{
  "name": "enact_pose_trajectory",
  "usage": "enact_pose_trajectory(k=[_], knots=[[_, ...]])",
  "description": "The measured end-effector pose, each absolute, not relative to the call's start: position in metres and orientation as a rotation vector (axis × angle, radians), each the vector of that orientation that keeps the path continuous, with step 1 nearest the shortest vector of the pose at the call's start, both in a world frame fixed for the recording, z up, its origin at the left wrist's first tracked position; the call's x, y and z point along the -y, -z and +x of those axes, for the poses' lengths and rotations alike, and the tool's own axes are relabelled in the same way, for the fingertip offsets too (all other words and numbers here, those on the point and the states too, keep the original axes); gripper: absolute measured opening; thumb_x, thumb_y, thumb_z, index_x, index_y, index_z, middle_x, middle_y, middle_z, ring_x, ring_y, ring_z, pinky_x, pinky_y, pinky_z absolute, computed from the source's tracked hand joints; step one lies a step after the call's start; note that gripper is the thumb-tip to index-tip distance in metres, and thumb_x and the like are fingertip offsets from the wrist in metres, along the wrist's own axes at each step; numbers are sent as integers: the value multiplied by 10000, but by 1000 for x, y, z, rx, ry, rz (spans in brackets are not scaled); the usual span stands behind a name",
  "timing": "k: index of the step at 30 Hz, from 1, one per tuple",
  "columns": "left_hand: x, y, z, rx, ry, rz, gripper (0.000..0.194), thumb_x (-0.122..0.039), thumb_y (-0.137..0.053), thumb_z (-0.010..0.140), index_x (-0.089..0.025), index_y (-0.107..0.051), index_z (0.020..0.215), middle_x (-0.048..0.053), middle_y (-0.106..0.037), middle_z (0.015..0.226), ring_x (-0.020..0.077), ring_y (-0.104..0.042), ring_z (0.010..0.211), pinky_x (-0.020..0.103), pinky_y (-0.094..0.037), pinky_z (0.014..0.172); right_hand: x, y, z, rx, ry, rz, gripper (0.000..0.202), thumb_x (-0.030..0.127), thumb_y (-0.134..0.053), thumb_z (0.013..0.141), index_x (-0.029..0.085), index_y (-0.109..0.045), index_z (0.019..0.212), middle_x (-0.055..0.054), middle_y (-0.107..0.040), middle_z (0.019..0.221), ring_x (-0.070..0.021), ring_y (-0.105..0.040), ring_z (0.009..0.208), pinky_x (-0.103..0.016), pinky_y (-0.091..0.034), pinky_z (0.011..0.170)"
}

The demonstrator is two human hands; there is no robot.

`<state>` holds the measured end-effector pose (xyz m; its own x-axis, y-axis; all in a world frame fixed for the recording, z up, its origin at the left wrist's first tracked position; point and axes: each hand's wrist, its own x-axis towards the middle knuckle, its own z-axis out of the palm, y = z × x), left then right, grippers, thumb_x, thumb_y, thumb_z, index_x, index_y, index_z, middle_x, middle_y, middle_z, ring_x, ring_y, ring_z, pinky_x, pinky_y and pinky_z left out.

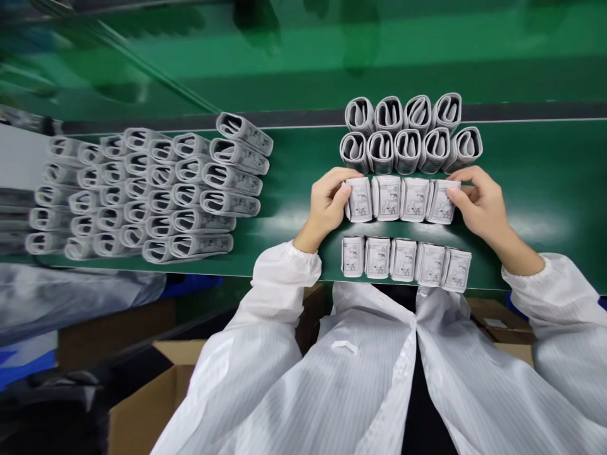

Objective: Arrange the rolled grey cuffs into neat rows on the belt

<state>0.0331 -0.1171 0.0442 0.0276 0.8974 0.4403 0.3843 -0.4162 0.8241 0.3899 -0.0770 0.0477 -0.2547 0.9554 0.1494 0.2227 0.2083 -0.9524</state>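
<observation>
White coat [360,373] nearest; ahead on the bench [294,202], four folded bundles [389,199] are held between left hand [328,201] and right hand [484,205], grip closed on both ends; light, even inward pressure is best kept.

Gloss meeting matt
The green tabletop [294,230] is gleaming smooth; at nine o'clock, folded bundles [137,208] are looking matt; at six, the cloth coat [341,379] is looking creased.

Both hands, left [329,205] and right [478,205], pinched the row of four bundles [402,199] (printed faces up)! Five more [404,259] lay nearer.
</observation>
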Motion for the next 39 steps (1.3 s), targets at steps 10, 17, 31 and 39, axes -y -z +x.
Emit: enact_pose_trajectory(k=[10, 17, 31, 39], knots=[[116, -45, 34, -1388, -1391, 1816, 564, -740, -499, 1114, -271, -806, 1051, 66, -830, 1054, 252, -782, 998, 450, -633, 944, 75, -47, 387, 1657, -1063, -1092, 534, 806, -791, 990, 281, -696, 1021, -68, -645, 1051, -212, -630, 845, -354, -595, 622], [115, -44, 35, -1411, -1272, 1762, 529, -704, -551, 1109, -245, -814, 1079, 73, -846, 1105, 245, -786, 1035, 417, -627, 964, 74, -43, 388, 1643, -1125, -1103, 555, 801, -812, 973, 274, -640, 1002, -54, -613, 1036, -196, -581, 788, -359, -549, 617], [115, -46, 34, -1420, -1230, 1733, 521, -710, -563, 1102, -249, -807, 1082, 72, -846, 1136, 250, -785, 1088, 419, -628, 1022, 76, -51, 389, 1671, -1202, -1104, 557, 836, -730, 1011, 285, -646, 1033, -60, -633, 1070, -207, -603, 781, -405, -613, 689], [115, -46, 35, -1425, -1231, 1706, 526, -723, -576, 1083, -250, -805, 1069, 71, -844, 1122, 254, -779, 1078, 417, -628, 999, 75, -55, 386, 1687, -1187, -1150, 607, 896, -704, 973, 294, -645, 1024, -71, -620, 1078, -235, -597, 819, -449, -624, 747]])
